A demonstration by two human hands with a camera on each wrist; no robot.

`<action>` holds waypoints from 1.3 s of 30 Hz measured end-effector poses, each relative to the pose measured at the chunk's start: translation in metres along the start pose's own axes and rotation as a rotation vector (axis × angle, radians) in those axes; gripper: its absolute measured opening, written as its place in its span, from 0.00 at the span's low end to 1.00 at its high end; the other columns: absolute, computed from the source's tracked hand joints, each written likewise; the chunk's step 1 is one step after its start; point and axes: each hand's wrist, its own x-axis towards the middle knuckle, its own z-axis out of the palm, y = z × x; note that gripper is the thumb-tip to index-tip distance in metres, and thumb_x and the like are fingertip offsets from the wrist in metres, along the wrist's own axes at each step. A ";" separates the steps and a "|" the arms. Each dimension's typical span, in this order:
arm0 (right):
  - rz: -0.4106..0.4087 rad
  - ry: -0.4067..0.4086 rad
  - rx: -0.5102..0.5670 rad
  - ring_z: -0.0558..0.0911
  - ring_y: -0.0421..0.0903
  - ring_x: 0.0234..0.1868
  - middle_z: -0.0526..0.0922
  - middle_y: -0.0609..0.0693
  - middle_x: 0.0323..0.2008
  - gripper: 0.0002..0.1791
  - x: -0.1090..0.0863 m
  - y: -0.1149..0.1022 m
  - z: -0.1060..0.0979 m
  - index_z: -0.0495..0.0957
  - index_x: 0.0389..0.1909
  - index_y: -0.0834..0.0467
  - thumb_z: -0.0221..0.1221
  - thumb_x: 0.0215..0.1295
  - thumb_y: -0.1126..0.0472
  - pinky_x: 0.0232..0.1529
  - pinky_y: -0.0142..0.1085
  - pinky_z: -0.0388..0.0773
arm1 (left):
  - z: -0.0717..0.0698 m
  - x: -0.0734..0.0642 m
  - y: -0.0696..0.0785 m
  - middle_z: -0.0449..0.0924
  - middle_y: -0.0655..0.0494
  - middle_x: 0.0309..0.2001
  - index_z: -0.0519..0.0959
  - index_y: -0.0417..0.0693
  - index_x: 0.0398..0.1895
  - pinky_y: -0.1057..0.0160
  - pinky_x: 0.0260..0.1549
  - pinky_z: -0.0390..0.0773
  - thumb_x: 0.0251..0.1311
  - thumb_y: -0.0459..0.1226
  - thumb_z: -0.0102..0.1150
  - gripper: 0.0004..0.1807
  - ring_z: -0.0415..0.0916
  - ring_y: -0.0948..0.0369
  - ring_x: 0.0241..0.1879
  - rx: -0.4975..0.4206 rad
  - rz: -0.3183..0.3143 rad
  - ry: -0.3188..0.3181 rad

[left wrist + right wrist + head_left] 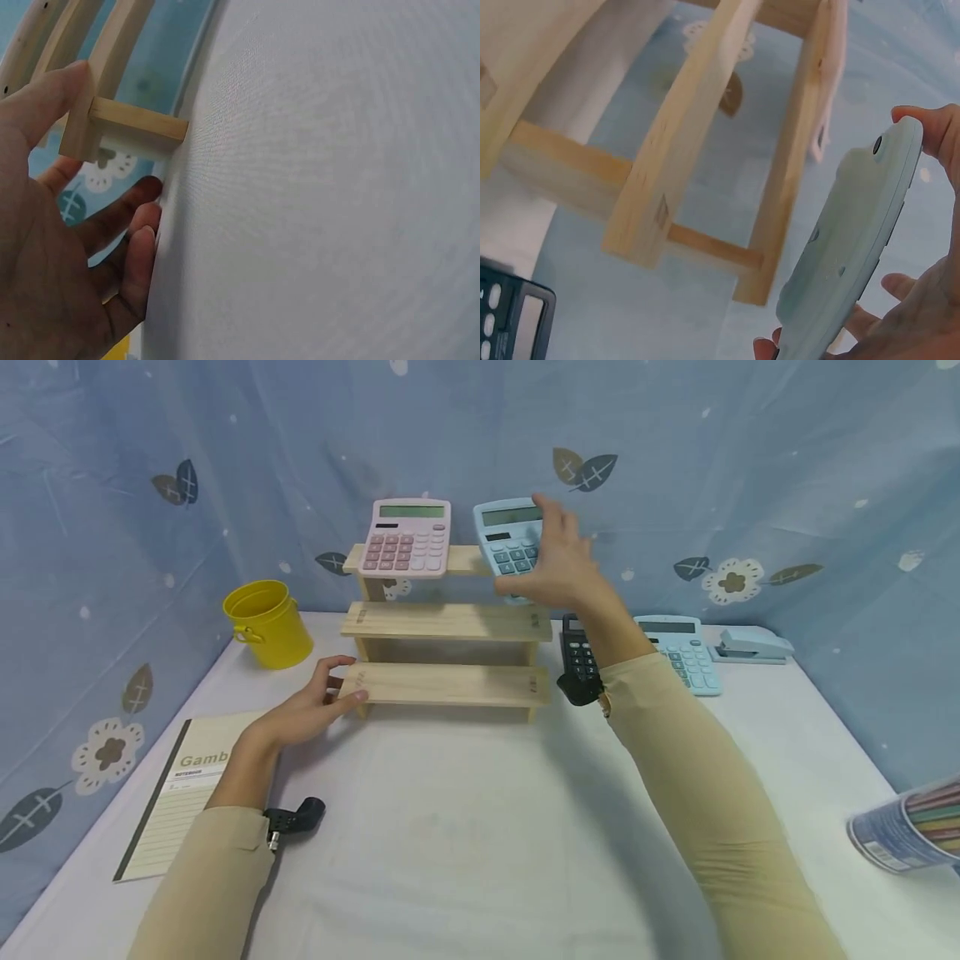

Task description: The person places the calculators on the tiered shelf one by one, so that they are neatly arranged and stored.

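My right hand holds a light blue calculator by its edges, keys facing me, at the right end of the top tier of a wooden three-tier rack. In the right wrist view the calculator's pale back shows, tilted and apart from the top board. A pink calculator leans on the left of that top tier. Down at the lowest tier, my left hand pinches the board's left end, thumb on top and index finger beneath. Its other fingers are loosely bent near the tabletop.
Right of the rack lie a black calculator, another light blue calculator and a pale blue stapler. A yellow bucket and a notebook are at left. A can of pencils sits at the right edge.
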 end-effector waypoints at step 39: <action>-0.023 -0.153 -0.050 0.45 0.57 0.82 0.45 0.53 0.83 0.51 0.027 -0.016 0.022 0.48 0.82 0.56 0.60 0.69 0.38 0.79 0.52 0.49 | 0.001 0.005 0.002 0.58 0.32 0.73 0.36 0.64 0.81 0.31 0.67 0.58 0.75 0.59 0.48 0.43 0.62 0.37 0.70 -0.009 -0.014 -0.001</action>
